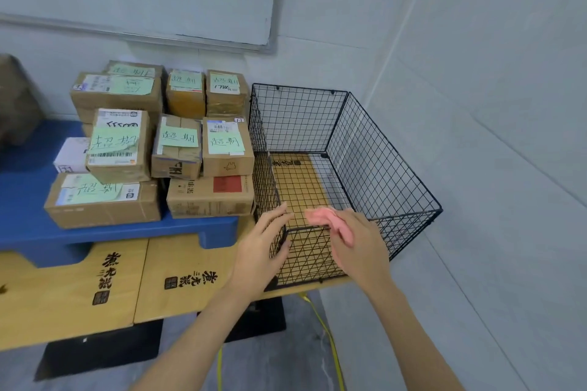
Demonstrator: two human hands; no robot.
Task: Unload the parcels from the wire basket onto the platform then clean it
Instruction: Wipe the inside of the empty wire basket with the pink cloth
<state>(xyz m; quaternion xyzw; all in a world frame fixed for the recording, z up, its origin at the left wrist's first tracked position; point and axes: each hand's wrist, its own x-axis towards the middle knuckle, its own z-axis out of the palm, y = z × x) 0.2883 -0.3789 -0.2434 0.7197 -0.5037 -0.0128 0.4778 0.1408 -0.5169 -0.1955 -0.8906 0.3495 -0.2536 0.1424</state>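
Open top, crowded sides

I see the wire basket [381, 149] open from above; stacked parcels [227, 149] stand just beside its left mesh, and the room wall [476, 73] is near behind and to its right.

Black wire basket [374, 149] on a wooden worktop [63, 295], labelled cardboard parcels [178, 149] stacked on a blue platform [28, 200] at its 9 o'clock, left grip [263, 251] flat against its 7 o'clock corner, right grip [362, 247] holding a pink cloth [320, 216] at the 6 o'clock rim.

The wooden tabletop [63, 311] before me carries two things directly: a blue platform [25, 187] at left and, just beside it, the black wire basket [374, 162].
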